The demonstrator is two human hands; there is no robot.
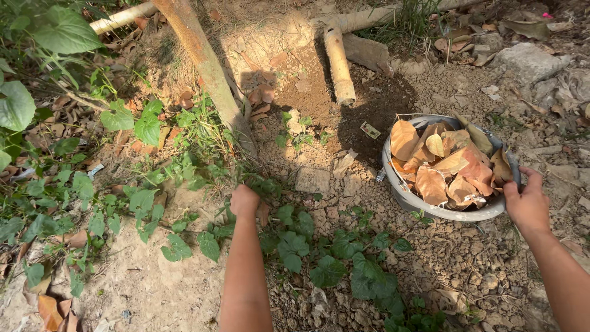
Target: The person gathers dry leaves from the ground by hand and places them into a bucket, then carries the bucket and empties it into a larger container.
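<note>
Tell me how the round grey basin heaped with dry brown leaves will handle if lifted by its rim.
The round grey basin is probably light, since only the dry brown leaves show inside. Lifted one-sided where the right hand grips the rim, it may tilt. The loosely heaped, curled leaves could easily spill or crumble.

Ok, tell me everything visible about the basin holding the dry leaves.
The basin is round, shallow and grey-white, probably plastic or worn metal, with a thick rolled rim. It sits roughly upright on bare, stony dirt at the right, partly in shade. Dry brown leaves are piled in it above the rim. The right hand grips its near-right edge, fingers over the rim. The left hand is apart from it, down among green weeds.
</note>
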